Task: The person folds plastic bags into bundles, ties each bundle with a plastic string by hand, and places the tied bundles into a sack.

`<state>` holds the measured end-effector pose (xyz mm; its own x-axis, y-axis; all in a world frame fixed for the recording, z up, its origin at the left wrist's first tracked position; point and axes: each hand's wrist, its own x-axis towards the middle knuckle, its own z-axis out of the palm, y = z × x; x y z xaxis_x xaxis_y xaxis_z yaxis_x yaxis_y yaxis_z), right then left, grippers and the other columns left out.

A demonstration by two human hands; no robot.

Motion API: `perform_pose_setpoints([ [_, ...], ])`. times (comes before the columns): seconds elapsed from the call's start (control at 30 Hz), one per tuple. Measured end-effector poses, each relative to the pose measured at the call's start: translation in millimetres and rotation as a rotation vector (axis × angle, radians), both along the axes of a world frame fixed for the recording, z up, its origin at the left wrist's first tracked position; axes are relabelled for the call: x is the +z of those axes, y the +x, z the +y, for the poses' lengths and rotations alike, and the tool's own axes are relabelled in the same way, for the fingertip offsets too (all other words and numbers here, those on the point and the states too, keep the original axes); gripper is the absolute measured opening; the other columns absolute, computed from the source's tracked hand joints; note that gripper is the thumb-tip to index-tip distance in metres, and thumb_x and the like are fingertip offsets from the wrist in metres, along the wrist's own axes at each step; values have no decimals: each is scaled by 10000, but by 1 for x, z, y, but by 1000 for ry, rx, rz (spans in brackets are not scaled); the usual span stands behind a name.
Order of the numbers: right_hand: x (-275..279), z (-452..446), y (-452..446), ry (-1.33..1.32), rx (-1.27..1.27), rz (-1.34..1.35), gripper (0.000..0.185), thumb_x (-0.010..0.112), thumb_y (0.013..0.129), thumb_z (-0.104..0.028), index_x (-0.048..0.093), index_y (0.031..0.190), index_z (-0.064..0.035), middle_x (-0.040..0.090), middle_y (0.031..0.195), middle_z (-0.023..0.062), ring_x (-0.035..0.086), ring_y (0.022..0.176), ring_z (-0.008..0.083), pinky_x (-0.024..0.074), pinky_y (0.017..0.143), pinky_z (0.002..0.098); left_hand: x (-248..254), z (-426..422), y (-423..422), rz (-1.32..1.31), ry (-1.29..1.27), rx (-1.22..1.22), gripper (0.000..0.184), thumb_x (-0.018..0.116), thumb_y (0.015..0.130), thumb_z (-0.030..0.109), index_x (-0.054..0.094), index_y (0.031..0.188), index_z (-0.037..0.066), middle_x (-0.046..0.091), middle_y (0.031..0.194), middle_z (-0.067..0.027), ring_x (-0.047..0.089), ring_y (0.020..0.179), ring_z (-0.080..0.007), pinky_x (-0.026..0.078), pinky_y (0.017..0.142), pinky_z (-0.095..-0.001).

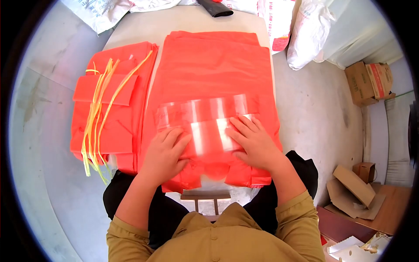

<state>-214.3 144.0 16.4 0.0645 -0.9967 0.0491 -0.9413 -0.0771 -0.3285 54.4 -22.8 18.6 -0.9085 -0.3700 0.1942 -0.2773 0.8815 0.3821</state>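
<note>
Lying on the near part of the large red stack (214,65), the red bundle (207,131) w/ pale bands sits under both hands. R hand (253,142): fingers spread, laid flat on top, no grip visible. L hand (168,153): fingers part-curled, thumb apart; can't tell if it's pinching any. Material looks thin, so prob. light, floppy & a bit slippery, creasing rather than breaking. Best hold: L & R edges, layers pressed together. Yellow strips (96,109) lie on the smaller red stack (115,142), left.
</note>
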Motion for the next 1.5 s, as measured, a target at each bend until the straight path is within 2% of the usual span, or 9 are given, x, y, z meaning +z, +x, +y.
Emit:
perform_pose_setpoints([
  [0.17, -7, -3, -10, -17, 3, 43, 634, 767, 794, -156, 572, 1395, -102, 491, 1543, 137, 438, 1437, 339, 352, 1190, 510, -4, -3, -1, -37, -25, 41, 643, 745, 647, 76, 620, 1275, 29, 576, 1381, -204, 546, 1276, -412, 462, 1096, -480],
  [0.37, 11, -6, -10, -9, 14, 21, 529, 697, 826, -99, 622, 1350, -99, 574, 1460, 139, 527, 1347, 334, 421, 1136, 480, -2, -13, 3, -20, -15, 77, 567, 713, 670, 58, 652, 1232, 8, 676, 1250, -191, 639, 1157, -380, 513, 1029, -462],
  [0.57, 66, -5, -20, 454, -177, -223, 354, 647, 873, -76, 683, 1225, -74, 696, 1231, 130, 650, 1123, 327, 531, 967, 418, 16, -32, 22, -106, 636, 294, 328, 722, 762, 84, 727, 1085, 28, 728, 983, -165, 706, 910, -331, 565, 863, -418],
  [0.6, 71, -6, -22, 521, -202, -216, 333, 655, 879, -83, 685, 1210, -70, 705, 1200, 128, 659, 1094, 326, 540, 943, 414, 14, -32, 21, -33, 607, 329, 342, 732, 775, 95, 718, 1110, 31, 723, 1025, -164, 698, 946, -334, 557, 882, -423],
  [0.7, 52, -12, -19, -38, -387, -201, 291, 709, 879, -130, 699, 1162, -61, 706, 1165, 136, 656, 1097, 339, 535, 950, 424, 8, -26, 8, 133, 366, 393, 408, 763, 804, 131, 686, 1194, 44, 695, 1170, -158, 665, 1073, -339, 528, 949, -440],
  [0.8, 29, -19, -8, -258, -164, -157, 374, 746, 859, -156, 683, 1219, -76, 683, 1240, 135, 633, 1178, 342, 515, 995, 442, 6, -18, -5, 156, 29, 273, 516, 793, 800, 151, 645, 1285, 57, 635, 1324, -155, 605, 1218, -348, 495, 1021, -459],
  [0.97, -5, -33, 29, -249, 56, -16, 548, 731, 835, -120, 600, 1364, -62, 603, 1408, 125, 556, 1327, 320, 467, 1071, 468, -11, 10, -32, 5, -89, -64, 643, 797, 784, 168, 580, 1378, 51, 568, 1427, -153, 519, 1358, -345, 437, 1109, -484],
  [1.3, -25, -47, 33, -342, 23, 92, 521, 625, 853, -76, 595, 1370, -22, 610, 1398, 140, 600, 1282, 313, 498, 1040, 450, -36, 7, -48, -27, -249, 25, 456, 565, 920, 124, 581, 1357, -6, 614, 1388, -185, 581, 1318, -331, 479, 1070, -443],
  [1.5, -23, -42, 30, -257, -5, 164, 424, 599, 883, -91, 638, 1302, -47, 626, 1378, 127, 603, 1277, 302, 513, 1030, 438, -39, 4, -44, -37, -234, -5, 441, 558, 925, 89, 591, 1354, -2, 605, 1413, -177, 567, 1344, -324, 490, 1078, -424],
])
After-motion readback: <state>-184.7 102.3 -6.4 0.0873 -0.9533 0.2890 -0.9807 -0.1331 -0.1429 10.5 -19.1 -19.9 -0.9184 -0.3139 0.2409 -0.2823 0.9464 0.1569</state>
